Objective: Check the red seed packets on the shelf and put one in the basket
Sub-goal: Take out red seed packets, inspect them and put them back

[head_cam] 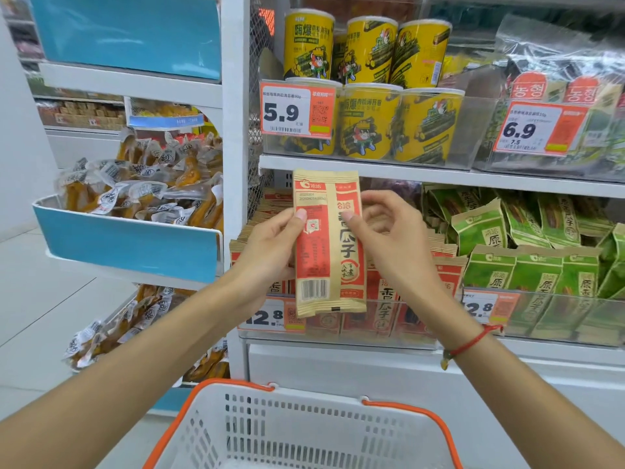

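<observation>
Head view. A tall red-and-tan paper seed packet (328,242) is held upright in front of the white store shelf (439,174), above the basket and clear of it. The left hand (270,252) grips the packet's left edge, thumb pressed on the printed face and fingers curled behind. The right hand (389,238) pinches the right edge with the thumb on the face, the other fingers loosely bent behind the packet. A red cord bracelet (473,341) circles the right wrist. Further red seed packets (385,299) stand in a row on the shelf directly behind, beside green paper packets (537,275). Yellow cylindrical cans (368,120) occupy the tier above. The white perforated plastic basket with orange handles (304,431) sits below the hands.
</observation>
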A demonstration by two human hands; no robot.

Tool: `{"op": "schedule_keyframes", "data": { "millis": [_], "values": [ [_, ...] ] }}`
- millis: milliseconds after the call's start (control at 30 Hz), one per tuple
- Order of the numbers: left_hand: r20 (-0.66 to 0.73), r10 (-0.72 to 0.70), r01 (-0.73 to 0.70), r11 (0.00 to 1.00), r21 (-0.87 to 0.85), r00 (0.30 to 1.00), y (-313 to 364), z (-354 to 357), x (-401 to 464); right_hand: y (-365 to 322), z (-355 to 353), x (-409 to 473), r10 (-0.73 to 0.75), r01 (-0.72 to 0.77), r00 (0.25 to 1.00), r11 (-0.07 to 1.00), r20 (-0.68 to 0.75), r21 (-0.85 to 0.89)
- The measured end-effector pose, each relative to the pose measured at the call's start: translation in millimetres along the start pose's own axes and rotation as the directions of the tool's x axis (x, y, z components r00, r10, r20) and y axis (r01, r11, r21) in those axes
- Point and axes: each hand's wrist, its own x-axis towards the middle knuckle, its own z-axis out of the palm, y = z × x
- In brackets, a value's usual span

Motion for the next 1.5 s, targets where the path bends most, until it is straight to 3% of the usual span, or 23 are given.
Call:
{"op": "schedule_keyframes", "data": {
  "millis": [133,333,500,733,933,1100,1267,1400,1500],
  "values": [
    [-0.086,-0.027,0.018,0.995,-0.103,0.996,4,-8,3,-1,3,-5,-0.09,0.091,0.99,0.996,0.107,-0.01],
    [-0.173,0.011,-0.042,0.983,-0.18,0.985,16,-19,5,0,7,-9,-0.176,0.228,0.954,0.951,0.241,-0.21],
    [-0.141,-0.049,0.014,0.972,-0.236,0.989,14,-14,1,-2,9,-8,-0.036,0.085,0.961,0.982,0.275,-0.169],
    [-0.027,0.018,-0.024,0.973,-0.229,0.999,25,-7,1,-14,4,-12,0.057,-0.026,0.958,0.993,0.282,-0.113],
    [-0.046,0.06,-0.059,0.998,0.023,0.997,23,-22,8,-8,-15,4,0.186,-0.296,0.877,0.936,0.442,0.193],
    [0.137,0.118,-0.145,0.968,0.205,0.983,26,-24,9,-7,-31,16,0.1,-0.226,0.777,0.966,0.622,0.127],
    [0.041,0.282,-0.282,0.923,0.261,0.959,31,-26,17,-8,-31,28,0.016,-0.105,0.778,0.989,0.628,0.105],
    [-0.05,0.42,-0.385,0.868,0.314,0.906,43,-20,32,-11,-35,54,-0.118,0.147,0.858,0.989,0.501,-0.019],
    [-0.045,0.486,-0.418,0.792,0.445,0.873,48,-21,41,-6,-38,72,-0.26,0.333,0.903,0.927,0.341,-0.174]
  ]
}}
